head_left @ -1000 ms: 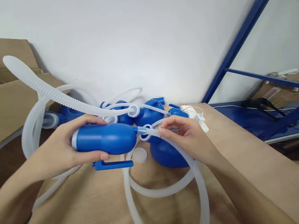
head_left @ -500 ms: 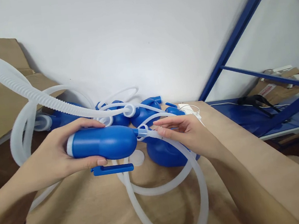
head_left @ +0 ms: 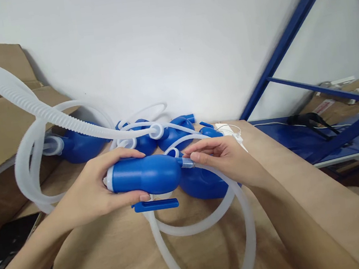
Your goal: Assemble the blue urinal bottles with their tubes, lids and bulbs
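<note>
My left hand (head_left: 100,196) is wrapped round a blue capsule-shaped plastic body (head_left: 146,173), held level above the table. It has a white end (head_left: 107,179) by my palm and a narrow nozzle pointing right. A blue bar-shaped piece (head_left: 157,205) shows just below it. My right hand (head_left: 223,157) pinches the end of a translucent corrugated hose (head_left: 250,230) at the clear connector (head_left: 188,162) by the nozzle. From there the hose loops down over the tabletop. Behind the connector lies a large blue container (head_left: 201,184), partly hidden.
More blue containers (head_left: 176,132) with white hoses (head_left: 66,122) stand along the wall. Cardboard boxes (head_left: 5,129) are at the left, with a dark flat device (head_left: 10,238) below. White items (head_left: 230,135) lie behind my right hand. A blue metal rack (head_left: 286,43) stands at right.
Both hands have shifted; the blue body has moved right and slightly down. My right thumb and fingers have closed in on the hose end at the connector. The dark device now shows at lower left.
</note>
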### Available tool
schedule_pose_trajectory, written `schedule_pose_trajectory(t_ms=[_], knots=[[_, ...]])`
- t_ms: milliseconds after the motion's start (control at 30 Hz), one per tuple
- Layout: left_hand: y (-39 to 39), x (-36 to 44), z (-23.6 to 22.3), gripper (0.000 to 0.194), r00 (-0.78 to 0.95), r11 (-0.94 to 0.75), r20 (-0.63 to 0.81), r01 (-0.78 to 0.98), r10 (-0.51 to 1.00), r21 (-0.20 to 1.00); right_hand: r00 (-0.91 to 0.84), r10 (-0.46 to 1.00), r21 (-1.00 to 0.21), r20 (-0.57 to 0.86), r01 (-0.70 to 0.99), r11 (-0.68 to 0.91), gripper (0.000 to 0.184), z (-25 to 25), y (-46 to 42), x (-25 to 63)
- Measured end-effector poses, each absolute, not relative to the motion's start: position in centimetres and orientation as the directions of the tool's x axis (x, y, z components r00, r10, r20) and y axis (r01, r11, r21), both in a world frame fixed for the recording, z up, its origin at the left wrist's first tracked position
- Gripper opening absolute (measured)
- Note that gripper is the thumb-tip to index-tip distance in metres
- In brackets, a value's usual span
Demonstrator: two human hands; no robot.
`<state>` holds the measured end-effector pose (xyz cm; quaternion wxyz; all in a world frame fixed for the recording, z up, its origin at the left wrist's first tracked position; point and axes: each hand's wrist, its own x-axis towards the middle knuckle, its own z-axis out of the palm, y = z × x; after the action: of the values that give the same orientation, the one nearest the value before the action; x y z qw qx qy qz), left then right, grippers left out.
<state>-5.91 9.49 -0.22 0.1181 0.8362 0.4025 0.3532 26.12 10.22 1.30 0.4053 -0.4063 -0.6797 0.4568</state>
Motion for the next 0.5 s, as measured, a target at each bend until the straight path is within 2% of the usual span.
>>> schedule_pose_trajectory(t_ms=[233,500], knots=[[9.4,-5.8,-0.7,0.053,0.428,-0.625,0.458,0.592,0.779,0.509,-0.295,0.941,-0.957,0.164,0.186,0.225,0.035,1.0,10.6,26.2],[9.0,-5.1,-1.2,0.056,0.540,-0.741,0.516,0.566,0.665,0.362,-0.299,0.944,-0.964,0.139,0.177,0.198,0.033,0.4,10.5,26.0]])
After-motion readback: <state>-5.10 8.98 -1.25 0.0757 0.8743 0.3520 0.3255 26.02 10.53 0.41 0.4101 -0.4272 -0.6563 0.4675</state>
